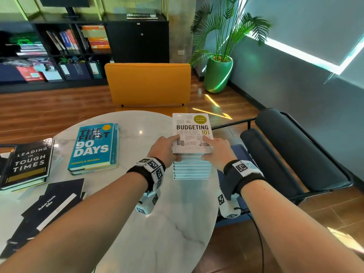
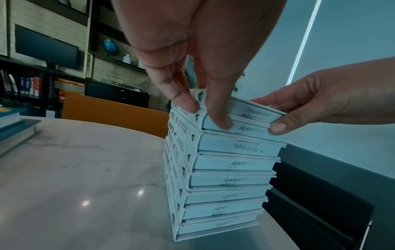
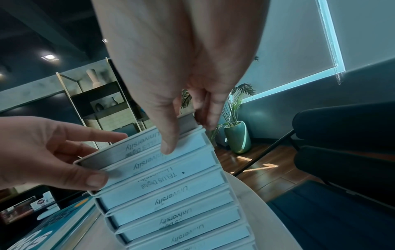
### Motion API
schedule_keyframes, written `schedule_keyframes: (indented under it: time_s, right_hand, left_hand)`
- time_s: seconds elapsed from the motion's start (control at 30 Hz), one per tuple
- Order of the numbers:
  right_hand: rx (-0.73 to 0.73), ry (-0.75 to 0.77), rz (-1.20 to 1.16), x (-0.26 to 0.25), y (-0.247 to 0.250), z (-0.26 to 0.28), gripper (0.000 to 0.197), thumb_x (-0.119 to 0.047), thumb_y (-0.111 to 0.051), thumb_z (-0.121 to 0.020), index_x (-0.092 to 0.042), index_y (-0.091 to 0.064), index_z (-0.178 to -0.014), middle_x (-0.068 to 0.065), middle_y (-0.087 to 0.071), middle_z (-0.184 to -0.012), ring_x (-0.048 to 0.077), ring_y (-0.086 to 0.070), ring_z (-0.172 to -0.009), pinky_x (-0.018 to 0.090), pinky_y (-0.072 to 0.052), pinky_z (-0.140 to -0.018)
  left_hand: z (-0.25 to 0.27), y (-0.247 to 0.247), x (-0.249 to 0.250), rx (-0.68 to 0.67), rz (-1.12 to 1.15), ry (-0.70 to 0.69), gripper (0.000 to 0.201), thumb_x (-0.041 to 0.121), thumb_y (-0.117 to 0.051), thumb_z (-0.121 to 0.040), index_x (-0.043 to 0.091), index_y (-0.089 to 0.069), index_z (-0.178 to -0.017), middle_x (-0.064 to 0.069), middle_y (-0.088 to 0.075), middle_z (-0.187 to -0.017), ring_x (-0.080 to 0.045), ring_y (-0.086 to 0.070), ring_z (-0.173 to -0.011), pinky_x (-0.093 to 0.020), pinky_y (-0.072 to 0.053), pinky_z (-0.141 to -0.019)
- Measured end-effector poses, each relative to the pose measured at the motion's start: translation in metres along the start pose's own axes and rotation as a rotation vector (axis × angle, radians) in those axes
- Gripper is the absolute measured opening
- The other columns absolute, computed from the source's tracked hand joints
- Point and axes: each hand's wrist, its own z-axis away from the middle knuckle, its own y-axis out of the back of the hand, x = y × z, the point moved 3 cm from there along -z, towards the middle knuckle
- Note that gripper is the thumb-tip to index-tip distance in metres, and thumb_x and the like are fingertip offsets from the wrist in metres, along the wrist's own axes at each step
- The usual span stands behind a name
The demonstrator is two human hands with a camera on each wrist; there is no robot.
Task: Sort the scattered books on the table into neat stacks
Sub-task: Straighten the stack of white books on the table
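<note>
Here, low in the head view, both forearms reach up the frame to the white stack (image 1: 192, 168) at center right, near the right edge of the surface (image 1: 157, 223). The left hand (image 1: 164, 149) pinches the top book (image 1: 192, 133) at its left near corner, thumb on the page edge, fingers along the spine side. The right hand (image 1: 215, 152) clamps the right near corner the same way, forefinger lying on the cover. In the left wrist view the top book (image 2: 245, 110) sits slightly askew on the stack (image 2: 220, 177), its near edge overhanging the book under it.

These look like small hardbacks: stiff boards, smooth covers likely to slide on each other, each light but the pile tall and narrow, so I judge it easy to tip with a sideways shove. The better hold is at opposite corners or both long edges, squeezing inward while pressing down gently.

Farther left in the head view lie dark books (image 1: 51, 209) fanned loosely at lower left, a black book (image 1: 27, 162) at the left edge, and a blue pile (image 1: 94, 146) at center left. These are larger, probably heavier, best lifted with a flat hand beneath.
</note>
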Motion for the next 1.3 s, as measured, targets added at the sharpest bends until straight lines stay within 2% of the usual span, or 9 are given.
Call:
schedule_keyframes:
  time_s: [0.23,0.4,0.5,0.6,0.7,0.8,0.9,1.03,1.3]
  right_hand:
    - [0.069,-0.026,0.200,-0.018,0.006,0.011,0.073,-0.020,-0.060,-0.081,-0.031,-0.029,-0.146,0.005,-0.019,-0.152,0.031,-0.021,-0.134,0.040,-0.026,-0.110]
    - [0.286,-0.225,-0.202,-0.005,0.000,0.009,0.055,-0.010,-0.058,-0.082,-0.017,-0.045,-0.134,0.011,-0.044,-0.134,0.035,-0.040,-0.126,0.041,-0.037,-0.101]
    - [0.111,-0.418,-0.323,0.026,-0.026,0.014,0.053,-0.013,-0.058,-0.089,-0.009,-0.041,-0.140,0.015,-0.043,-0.141,0.035,-0.042,-0.130,0.041,-0.038,-0.105]
    - [-0.102,-0.327,-0.206,0.047,-0.062,0.014,0.024,-0.013,-0.049,-0.091,-0.008,-0.064,-0.109,0.014,-0.065,-0.118,0.031,-0.059,-0.105,0.034,-0.049,-0.084]
    - [-0.221,-0.261,-0.164,0.060,-0.092,0.009,0.024,-0.009,-0.051,-0.089,-0.011,-0.067,-0.107,0.008,-0.068,-0.110,0.028,-0.060,-0.102,0.026,-0.042,-0.076]
    - [-0.172,-0.252,-0.198,0.067,-0.103,0.003,0.016,-0.011,-0.055,-0.087,-0.012,-0.067,-0.098,0.003,-0.068,-0.093,0.023,-0.059,-0.086,0.021,-0.039,-0.065]
    - [-0.078,-0.222,-0.240,0.074,-0.106,-0.003,0.009,-0.021,-0.060,-0.086,-0.026,-0.065,-0.079,-0.012,-0.059,-0.068,0.007,-0.054,-0.067,0.006,-0.027,-0.050]
    - [-0.039,-0.223,-0.329,0.077,-0.108,-0.003,0.009,-0.017,-0.063,-0.083,-0.022,-0.071,-0.082,-0.011,-0.060,-0.069,0.007,-0.052,-0.067,0.010,-0.034,-0.056]
    - [-0.034,-0.217,-0.333,0.070,-0.107,-0.003,0.010,-0.013,-0.064,-0.083,-0.007,-0.072,-0.087,0.003,-0.064,-0.078,0.025,-0.060,-0.083,0.027,-0.045,-0.074]
  left_hand:
    - [0.010,0.002,-0.002,-0.048,0.042,-0.027,0.086,0.043,-0.075,-0.078,0.034,-0.027,-0.150,-0.004,-0.046,-0.134,-0.024,-0.054,-0.118,-0.041,-0.048,-0.100]
    - [0.024,-0.008,-0.016,-0.096,0.216,0.070,0.099,0.030,-0.081,-0.075,0.020,-0.019,-0.153,-0.004,-0.048,-0.141,-0.022,-0.055,-0.119,-0.037,-0.047,-0.100]
    - [0.027,-0.027,-0.031,-0.210,0.130,0.128,0.099,0.028,-0.081,-0.076,0.014,-0.020,-0.153,-0.008,-0.047,-0.144,-0.023,-0.052,-0.126,-0.036,-0.043,-0.105]
    - [0.023,-0.051,-0.043,-0.291,0.081,0.162,0.095,0.027,-0.080,-0.077,0.013,-0.024,-0.152,-0.009,-0.046,-0.145,-0.024,-0.051,-0.128,-0.034,-0.042,-0.106]
    - [0.016,-0.071,-0.048,-0.286,0.085,0.154,0.081,0.023,-0.080,-0.077,0.013,-0.037,-0.145,-0.008,-0.052,-0.138,-0.025,-0.056,-0.121,-0.036,-0.045,-0.102]
    - [0.006,-0.084,-0.051,-0.223,0.141,0.145,0.057,0.016,-0.081,-0.075,0.012,-0.056,-0.126,-0.006,-0.066,-0.119,-0.025,-0.064,-0.105,-0.030,-0.050,-0.088]
    - [-0.001,-0.090,-0.055,-0.154,0.146,0.163,0.039,0.015,-0.078,-0.077,0.010,-0.065,-0.113,-0.005,-0.068,-0.105,-0.022,-0.063,-0.093,-0.027,-0.048,-0.079]
    - [-0.002,-0.094,-0.062,-0.119,0.105,0.189,0.028,0.018,-0.076,-0.078,0.015,-0.070,-0.105,-0.005,-0.069,-0.099,-0.024,-0.065,-0.092,-0.029,-0.048,-0.078]
    - [-0.002,-0.092,-0.067,-0.103,0.126,0.200,0.028,0.020,-0.075,-0.079,0.019,-0.070,-0.107,-0.007,-0.069,-0.101,-0.026,-0.065,-0.094,-0.031,-0.050,-0.082]
